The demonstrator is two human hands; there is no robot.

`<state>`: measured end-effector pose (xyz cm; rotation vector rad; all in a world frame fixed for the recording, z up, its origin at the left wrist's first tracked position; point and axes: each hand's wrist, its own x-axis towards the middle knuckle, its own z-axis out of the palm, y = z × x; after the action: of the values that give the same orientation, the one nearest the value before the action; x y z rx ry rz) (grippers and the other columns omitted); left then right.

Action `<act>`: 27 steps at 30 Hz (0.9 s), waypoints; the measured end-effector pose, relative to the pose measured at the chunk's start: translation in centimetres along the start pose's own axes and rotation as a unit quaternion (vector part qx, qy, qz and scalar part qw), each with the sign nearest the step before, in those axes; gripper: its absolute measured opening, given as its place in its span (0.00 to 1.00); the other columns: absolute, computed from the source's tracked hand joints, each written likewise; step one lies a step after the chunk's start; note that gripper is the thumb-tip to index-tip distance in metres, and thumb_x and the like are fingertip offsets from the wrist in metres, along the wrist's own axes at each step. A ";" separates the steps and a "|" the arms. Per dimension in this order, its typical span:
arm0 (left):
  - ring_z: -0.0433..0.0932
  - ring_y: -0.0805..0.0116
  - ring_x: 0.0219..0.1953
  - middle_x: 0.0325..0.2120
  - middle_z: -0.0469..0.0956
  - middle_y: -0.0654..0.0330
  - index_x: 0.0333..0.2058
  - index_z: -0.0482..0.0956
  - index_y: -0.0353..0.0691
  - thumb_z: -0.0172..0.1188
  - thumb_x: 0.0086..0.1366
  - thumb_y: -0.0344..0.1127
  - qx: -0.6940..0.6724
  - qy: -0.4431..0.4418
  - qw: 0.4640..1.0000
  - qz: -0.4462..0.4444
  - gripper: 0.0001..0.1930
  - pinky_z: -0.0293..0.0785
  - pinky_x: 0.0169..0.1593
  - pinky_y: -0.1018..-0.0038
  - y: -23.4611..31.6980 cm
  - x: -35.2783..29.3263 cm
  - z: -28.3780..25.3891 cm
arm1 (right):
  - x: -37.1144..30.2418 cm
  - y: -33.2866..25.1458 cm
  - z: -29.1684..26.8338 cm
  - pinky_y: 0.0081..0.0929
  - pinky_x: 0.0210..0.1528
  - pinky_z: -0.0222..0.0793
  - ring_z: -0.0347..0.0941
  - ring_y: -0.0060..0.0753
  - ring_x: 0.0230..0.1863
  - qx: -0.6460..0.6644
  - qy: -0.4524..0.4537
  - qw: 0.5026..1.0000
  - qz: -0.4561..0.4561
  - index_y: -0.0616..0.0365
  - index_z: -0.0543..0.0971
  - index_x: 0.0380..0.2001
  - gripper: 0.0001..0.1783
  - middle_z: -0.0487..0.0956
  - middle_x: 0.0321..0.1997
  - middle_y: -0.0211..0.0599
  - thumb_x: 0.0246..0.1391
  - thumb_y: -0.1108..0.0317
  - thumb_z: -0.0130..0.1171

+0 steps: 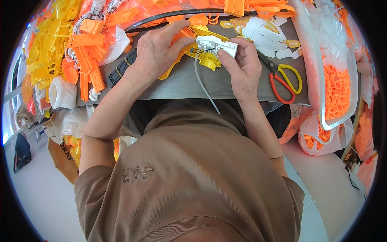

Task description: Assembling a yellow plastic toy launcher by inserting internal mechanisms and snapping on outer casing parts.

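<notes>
My right hand (245, 66) is closed on a white plastic mechanism (217, 45), thumb at the front and fingers behind. A thin pale tube (203, 82) hangs from the mechanism past the table edge, and dark wires cross its underside. Just beneath and behind it lies a yellow plastic shell half (209, 62) with moulded details inside. To the left, my left hand (159, 46) reaches over the shell with thumb and index finger apart. An orange piece (177, 37) shows between them; whether they touch it I cannot tell.
Red-and-yellow-handled scissors (284, 82) lie on the right, below white and yellow flat pieces (266, 32). Orange parts (86, 60) and yellow parts (50, 44) pile up left, near a black banded strip (122, 67). A translucent bin (322, 105) holds orange rings.
</notes>
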<state>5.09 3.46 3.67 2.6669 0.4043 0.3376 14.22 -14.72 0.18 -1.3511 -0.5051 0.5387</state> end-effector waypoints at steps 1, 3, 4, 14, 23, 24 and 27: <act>0.79 0.55 0.27 0.25 0.79 0.51 0.48 0.73 0.43 0.60 0.59 0.44 0.025 0.017 0.999 0.031 0.20 0.74 0.32 0.64 0.0 0.0 0.1 | 0.0 0.0 0.0 0.20 0.45 0.68 0.71 0.23 0.42 -0.002 -0.001 1.000 -0.003 0.65 0.66 0.47 0.19 0.75 0.41 0.39 0.54 0.75 0.58; 0.79 0.55 0.27 0.26 0.79 0.51 0.49 0.73 0.43 0.60 0.59 0.42 0.015 0.043 0.996 0.074 0.20 0.74 0.33 0.65 -0.3 0.0 0.2 | 0.0 -0.1 0.1 0.20 0.45 0.68 0.71 0.23 0.42 0.001 -0.001 1.000 -0.004 0.65 0.66 0.47 0.19 0.75 0.41 0.39 0.54 0.75 0.58; 0.78 0.56 0.27 0.26 0.79 0.51 0.49 0.73 0.43 0.61 0.58 0.40 0.005 0.069 0.991 0.117 0.21 0.74 0.33 0.65 -0.5 0.0 0.2 | 0.0 -0.1 0.1 0.20 0.45 0.68 0.71 0.23 0.42 0.005 -0.002 1.000 -0.006 0.65 0.66 0.47 0.19 0.75 0.41 0.39 0.54 0.75 0.58; 0.76 0.58 0.24 0.25 0.77 0.50 0.49 0.73 0.41 0.58 0.57 0.29 -0.078 0.041 0.996 0.010 0.19 0.73 0.30 0.68 -0.6 -0.7 0.1 | 0.0 0.1 0.0 0.19 0.44 0.69 0.71 0.23 0.42 -0.017 -0.009 1.000 -0.002 0.65 0.66 0.48 0.19 0.75 0.41 0.39 0.54 0.76 0.58; 0.76 0.57 0.34 0.31 0.77 0.54 0.48 0.72 0.37 0.60 0.55 0.29 0.009 0.098 0.987 0.127 0.20 0.72 0.39 0.66 -1.2 -0.9 1.3 | 0.0 -0.1 0.0 0.19 0.44 0.68 0.71 0.22 0.42 0.004 -0.012 1.000 0.004 0.65 0.65 0.48 0.20 0.75 0.41 0.39 0.53 0.76 0.58; 0.76 0.58 0.34 0.31 0.76 0.55 0.48 0.72 0.37 0.59 0.55 0.29 0.038 0.101 0.985 0.134 0.20 0.71 0.39 0.66 -1.2 -0.9 1.4 | 0.0 -0.1 0.0 0.19 0.43 0.69 0.71 0.22 0.42 0.008 -0.012 1.000 0.001 0.66 0.66 0.47 0.19 0.75 0.41 0.39 0.53 0.77 0.58; 0.75 0.59 0.34 0.31 0.75 0.56 0.49 0.72 0.38 0.59 0.55 0.28 0.075 0.111 0.981 0.139 0.20 0.70 0.39 0.67 -1.3 -1.1 1.7 | 0.3 -0.4 0.0 0.20 0.42 0.70 0.72 0.23 0.41 0.033 -0.005 0.999 0.005 0.66 0.67 0.46 0.17 0.75 0.40 0.39 0.53 0.77 0.58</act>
<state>4.32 3.61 1.42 2.8464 0.1222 0.7216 14.46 -14.58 0.61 -1.2895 -0.4847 0.5656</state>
